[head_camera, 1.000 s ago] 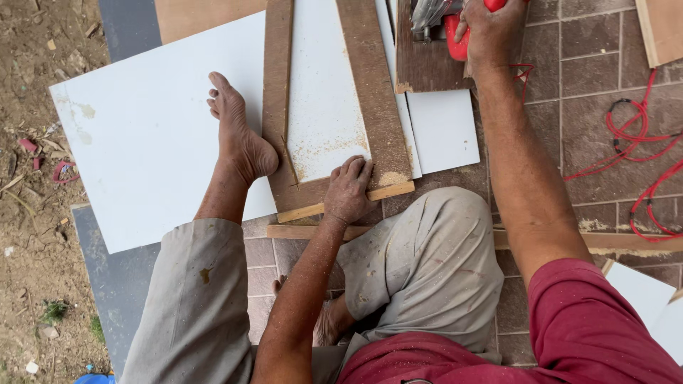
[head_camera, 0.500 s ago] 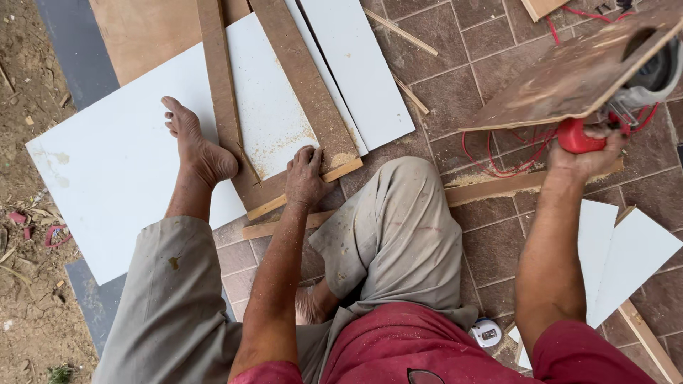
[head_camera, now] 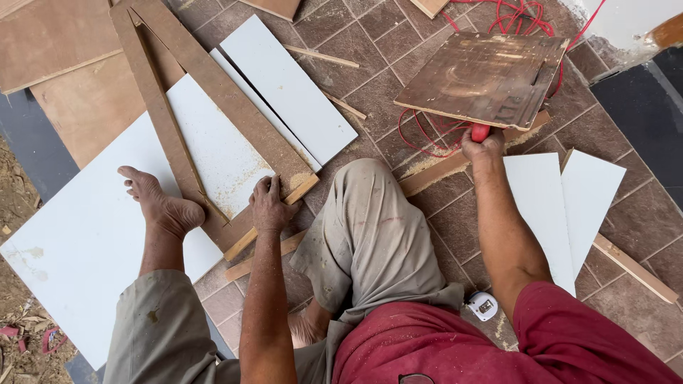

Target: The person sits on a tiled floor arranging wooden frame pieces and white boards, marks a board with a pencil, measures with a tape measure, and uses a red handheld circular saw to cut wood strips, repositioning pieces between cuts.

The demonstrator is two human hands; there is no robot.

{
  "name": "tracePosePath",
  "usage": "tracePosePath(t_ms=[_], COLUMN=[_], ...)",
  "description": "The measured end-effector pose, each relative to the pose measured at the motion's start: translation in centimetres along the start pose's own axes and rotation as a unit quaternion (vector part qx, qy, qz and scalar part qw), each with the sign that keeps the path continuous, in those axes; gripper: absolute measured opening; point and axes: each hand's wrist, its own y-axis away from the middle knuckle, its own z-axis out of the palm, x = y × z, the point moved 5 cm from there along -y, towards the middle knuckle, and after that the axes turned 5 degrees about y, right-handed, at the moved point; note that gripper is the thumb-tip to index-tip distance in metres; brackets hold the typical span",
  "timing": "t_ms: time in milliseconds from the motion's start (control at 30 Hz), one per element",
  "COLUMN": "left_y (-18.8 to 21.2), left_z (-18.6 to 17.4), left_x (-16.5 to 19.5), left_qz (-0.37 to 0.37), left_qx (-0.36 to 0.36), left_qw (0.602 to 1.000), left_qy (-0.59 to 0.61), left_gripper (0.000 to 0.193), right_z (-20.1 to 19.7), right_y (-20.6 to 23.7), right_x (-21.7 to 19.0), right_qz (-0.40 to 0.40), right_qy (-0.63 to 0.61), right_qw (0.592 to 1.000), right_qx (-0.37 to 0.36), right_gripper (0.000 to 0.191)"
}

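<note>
My left hand (head_camera: pixel 270 206) presses flat on the near end of a brown wooden board (head_camera: pixel 213 92) that lies over a large white panel (head_camera: pixel 78 227). My bare left foot (head_camera: pixel 160 206) also rests on the panel beside a second brown strip (head_camera: pixel 160 121). Out to the right, my right hand (head_camera: pixel 484 146) is closed on the red handle (head_camera: pixel 481 132) of a power saw. The saw is mounted under a square brown plywood plate (head_camera: pixel 487 78), which now lies on the tiled floor. The saw body is hidden beneath the plate.
White cut strips (head_camera: pixel 292 92) lie beyond the board. Two white offcuts (head_camera: pixel 562 206) sit right of my arm. A red cable (head_camera: pixel 434 131) tangles by the plate. Thin wooden battens (head_camera: pixel 633 267) lie on the tiles, and a small white tape measure (head_camera: pixel 484 306) sits near my hip.
My right hand has swung the saw on its plate from over the board out to the right and down onto the floor. The left hand stayed on the board.
</note>
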Motion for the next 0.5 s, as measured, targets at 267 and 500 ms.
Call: tracePosePath(t_ms=[267, 500], left_y=[-0.2, -0.1], left_z=[0.5, 0.7], left_x=[-0.2, -0.4], left_qz=[0.001, 0.012], left_qx=[0.006, 0.022], left_qw=[1.000, 1.000], left_qy=[0.004, -0.003], left_gripper=[0.097, 0.097], right_z=[0.0, 1.3], right_y=[-0.6, -2.0], right_x=[0.7, 0.5], right_qz=[0.051, 0.076], right_qy=[0.096, 0.114], right_qw=[0.994, 0.990], right_qx=[0.015, 0.016], right_gripper=[0.028, 0.028])
